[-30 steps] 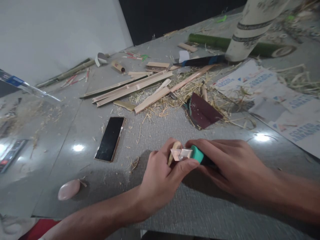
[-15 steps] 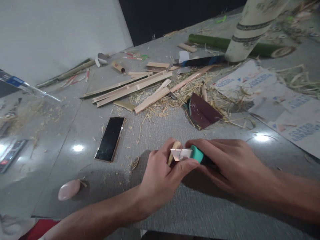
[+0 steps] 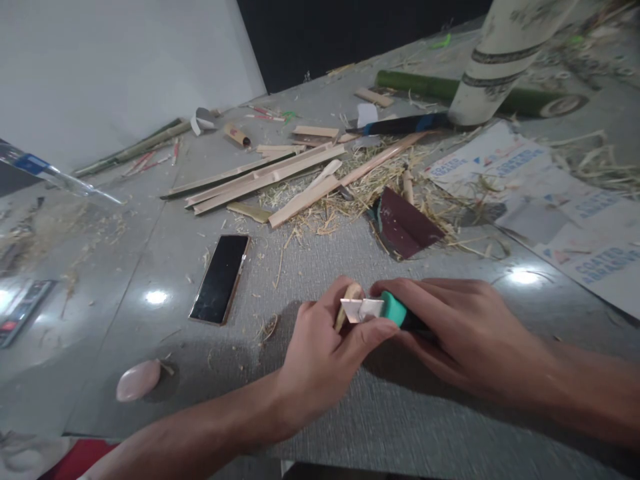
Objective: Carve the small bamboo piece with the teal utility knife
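Note:
In my right hand is a utility knife with a green front end and a dark handle, its blade pointing left. My left hand is closed round a small pale piece of bamboo, most of it hidden by the fingers. The blade lies against or just in front of that piece; I cannot tell how deep it sits. My left thumb rests by the green end of the knife. Both hands are just above the near part of the grey table.
A phone and a pinkish rounded object lie to the left. Beyond are split bamboo strips, shavings, maroon sandpaper, printed sheets, a green bamboo pole and a person's patterned sleeve.
Both hands, the knife and the bamboo piece hold almost the same place. The patterned sleeve at the back has barely shifted.

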Demonstrator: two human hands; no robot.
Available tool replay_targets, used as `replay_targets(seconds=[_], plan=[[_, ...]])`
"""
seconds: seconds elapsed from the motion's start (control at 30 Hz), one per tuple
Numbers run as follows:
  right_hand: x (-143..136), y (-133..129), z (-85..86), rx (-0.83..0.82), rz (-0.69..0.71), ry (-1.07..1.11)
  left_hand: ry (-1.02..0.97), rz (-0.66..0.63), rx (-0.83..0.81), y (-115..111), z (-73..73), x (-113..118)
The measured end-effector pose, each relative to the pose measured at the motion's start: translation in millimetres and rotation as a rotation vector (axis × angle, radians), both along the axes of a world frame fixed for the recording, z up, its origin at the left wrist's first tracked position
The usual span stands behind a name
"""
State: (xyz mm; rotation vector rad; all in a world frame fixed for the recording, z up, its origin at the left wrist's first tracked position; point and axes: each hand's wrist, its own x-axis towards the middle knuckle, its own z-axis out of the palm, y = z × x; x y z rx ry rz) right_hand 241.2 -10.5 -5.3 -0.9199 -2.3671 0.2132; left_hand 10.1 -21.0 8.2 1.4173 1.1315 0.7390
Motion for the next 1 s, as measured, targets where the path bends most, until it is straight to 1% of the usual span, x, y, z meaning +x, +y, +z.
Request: replay_targets(seconds=[0.1, 0.23, 0.33, 0.5, 0.67, 0.73, 0.87, 1.0], plan=[[-1, 0, 0.7, -0.004, 0.001, -0.001, 0.013, -0.001, 0.028, 0, 2.1, 1], [-1, 3, 2.2, -0.031, -0.059, 0.036, 0.09, 0.035, 0.165, -2, 4.4, 0], [1, 7, 3.1, -0.033, -0.078, 0.028, 0.1, 0.069, 0.169, 0, 3.9, -2], [4, 8, 1.8, -0.073, -0.014, 0.031, 0.073, 0.059, 0.181, 4, 1.9, -4], [4, 7, -0.8, -0.101, 0.058, 0.059, -0.029, 0.022, 0.097, 3, 2.2, -6], [5, 6, -2.2, -0.113, 0.097, 0.083, -0.052, 0.014, 0.09, 2, 2.0, -6], [6, 4, -6.3, -0.16, 0.141, 0.118, -0.039, -0.002, 0.113, 2, 2.3, -5], [7, 4, -7.7, -0.2, 0.184, 0.128, 0.001, -0.014, 0.101, 4, 6.0, -3]])
